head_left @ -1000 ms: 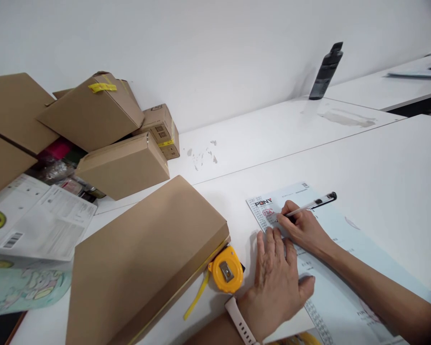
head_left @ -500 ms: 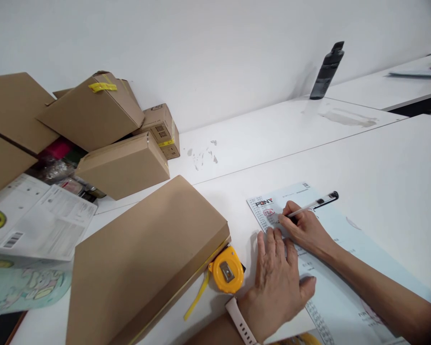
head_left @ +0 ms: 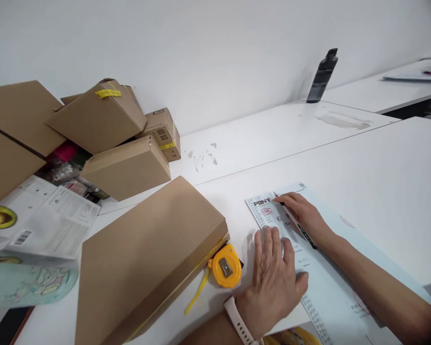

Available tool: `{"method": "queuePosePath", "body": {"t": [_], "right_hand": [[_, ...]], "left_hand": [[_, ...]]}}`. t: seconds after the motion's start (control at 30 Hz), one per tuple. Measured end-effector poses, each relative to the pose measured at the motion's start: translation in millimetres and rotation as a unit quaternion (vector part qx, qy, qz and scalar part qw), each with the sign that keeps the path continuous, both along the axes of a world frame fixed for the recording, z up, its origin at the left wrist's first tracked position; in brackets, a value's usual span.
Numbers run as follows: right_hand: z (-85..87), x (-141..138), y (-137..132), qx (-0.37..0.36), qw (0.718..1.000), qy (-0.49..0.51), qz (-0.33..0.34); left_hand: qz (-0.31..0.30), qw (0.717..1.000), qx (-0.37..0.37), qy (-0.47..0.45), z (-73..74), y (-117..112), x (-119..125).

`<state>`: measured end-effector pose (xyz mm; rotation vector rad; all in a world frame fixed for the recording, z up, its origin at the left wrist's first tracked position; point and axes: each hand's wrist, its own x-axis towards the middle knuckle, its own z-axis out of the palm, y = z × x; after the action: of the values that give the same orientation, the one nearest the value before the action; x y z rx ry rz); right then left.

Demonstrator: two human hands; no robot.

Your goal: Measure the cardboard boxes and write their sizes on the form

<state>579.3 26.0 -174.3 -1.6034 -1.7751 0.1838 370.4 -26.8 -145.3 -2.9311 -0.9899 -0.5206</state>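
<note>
Step in hand: writing on the printed form at lower right of the frame, near its top-left corner beside the red stamp.
Doing it well: judged best to keep the sheet pinned flat and unmoving, to rest the writing wrist on the paper, and to press lightly so the thin sheet did not wrinkle or slide on the smooth desk.
Left hand: lay flat and open, palm down, fingers spread over the form's left edge, holding nothing; white watch strap on the wrist.
Right hand: grip closed around the pen, fingers pinched low near the tip; tip close to or touching the paper just under the printed heading, contact not clear; dark body of the pen ran back under the hand toward lower right.
Form: lay flat on the desk, lower-right part of the frame, under both hands.
Tape measure: yellow, lower centre, just left of the left hand, touching the edge of the flat cardboard box; yellow tape tail hanging out.
Other boxes: piled at upper left, well apart from the hands.
</note>
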Motion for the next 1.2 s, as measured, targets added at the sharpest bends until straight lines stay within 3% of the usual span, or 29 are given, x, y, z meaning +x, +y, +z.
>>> {"method": "queuePosePath", "body": {"t": [0.1, 0.2, 0.33, 0.43, 0.57, 0.7, 0.77, 0.87, 0.97, 1.1, 1.2], "right_hand": [[-7.4, 4.8, 3.7, 0.001, 0.998, -0.05, 0.024], [-8.0, 3.6, 5.2, -0.009, 0.998, -0.06, 0.008], [-3.4, 0.3, 6.1, -0.036, 0.999, -0.025, -0.022], [1.9, 0.1, 9.7, -0.073, 0.996, 0.025, -0.048], [22.9, -4.9, 9.9, -0.101, 0.992, 0.049, -0.052], [64.3, -38.6, -22.1, -0.116, 0.992, 0.049, 0.014], [83.7, -65.4, -49.1, -0.201, 0.964, 0.111, 0.131], [99.1, -101.3, -85.3, -0.304, 0.885, 0.215, 0.278], [99.0, -121.6, -103.5, -0.342, 0.85, 0.272, 0.295], [96.3, -130.6, -108.0, -0.374, 0.812, 0.351, 0.278], [108.4, -124.5, -103.4, -0.369, 0.803, 0.38, 0.272]], "left_hand": [[0.027, 0.997, 0.026, -0.074, 12.3, -7.1, -13.0], [0.103, 0.983, 0.045, -0.146, 18.4, -14.5, -41.6], [0.2, 0.966, 0.026, -0.162, 1.1, -16.9, -85.4], [0.224, 0.953, -0.067, -0.191, -15.4, -10.3, -100.6], [0.23, 0.934, -0.137, -0.238, -10.6, -8.5, -98.6], [0.203, 0.917, -0.206, -0.274, 12.7, -38.4, -98.5], [0.184, 0.889, -0.279, -0.314, 21.7, -58.1, -102.7], [0.156, 0.86, -0.334, -0.352, 28.8, -79.9, -112.4], [0.166, 0.864, -0.319, -0.352, 30.3, -90.8, -123.4], [0.187, 0.86, -0.325, -0.346, 29.0, -99.5, -139.2], [0.168, 0.855, -0.317, -0.375, 35.7, -103.5, -162.5]]}}
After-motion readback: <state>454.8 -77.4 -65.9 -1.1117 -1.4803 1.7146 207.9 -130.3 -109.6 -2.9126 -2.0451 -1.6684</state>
